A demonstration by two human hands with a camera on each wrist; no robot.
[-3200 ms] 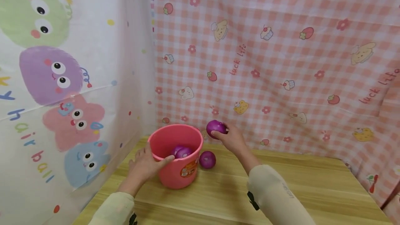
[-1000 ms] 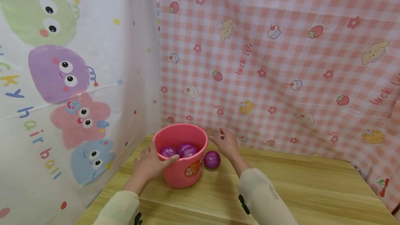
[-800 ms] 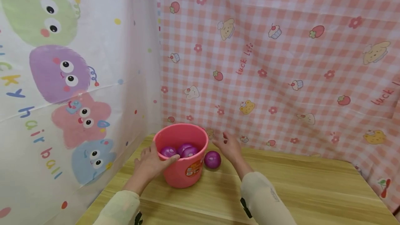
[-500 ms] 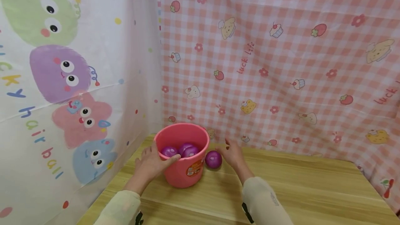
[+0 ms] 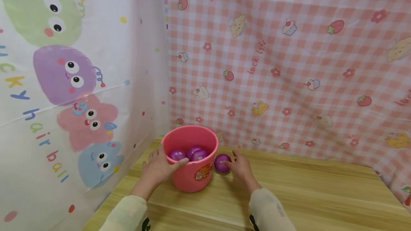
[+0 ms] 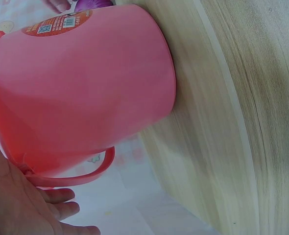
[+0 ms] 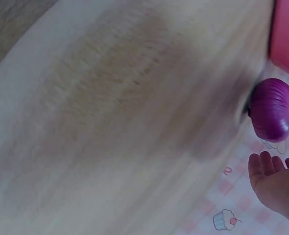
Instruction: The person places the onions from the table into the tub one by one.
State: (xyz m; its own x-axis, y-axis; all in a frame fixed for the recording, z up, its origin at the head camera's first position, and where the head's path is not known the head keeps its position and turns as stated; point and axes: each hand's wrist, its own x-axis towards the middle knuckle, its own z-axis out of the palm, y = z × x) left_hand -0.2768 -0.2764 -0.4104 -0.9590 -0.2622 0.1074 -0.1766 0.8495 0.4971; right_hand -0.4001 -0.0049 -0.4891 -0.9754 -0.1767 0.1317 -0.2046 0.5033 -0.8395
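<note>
A pink bucket (image 5: 192,179) stands upright on the table, with several red onions (image 5: 197,153) inside it. My left hand (image 5: 158,167) holds the bucket's rim at the near left, the thumb lying over the rim and the fingers spread along its outer side. In the left wrist view, some of those fingers extend past the pink handle (image 6: 81,179). Another red onion (image 5: 222,163) sits on the table close to the bucket's right side. Just right of this onion is my right hand (image 5: 241,168), fingers loosely bent; a gap separates them in the right wrist view.
The wooden table (image 5: 305,191) stretches out to the right. Behind it hangs a pink checked cloth (image 5: 273,63), and a white cartoon cloth (image 5: 135,63) hangs on the left. Both are close to the bucket.
My right hand held an onion beside the bucket at first; that onion is now inside. The emptied hand has since lowered toward the onion on the table. My left hand stays on the rim.
</note>
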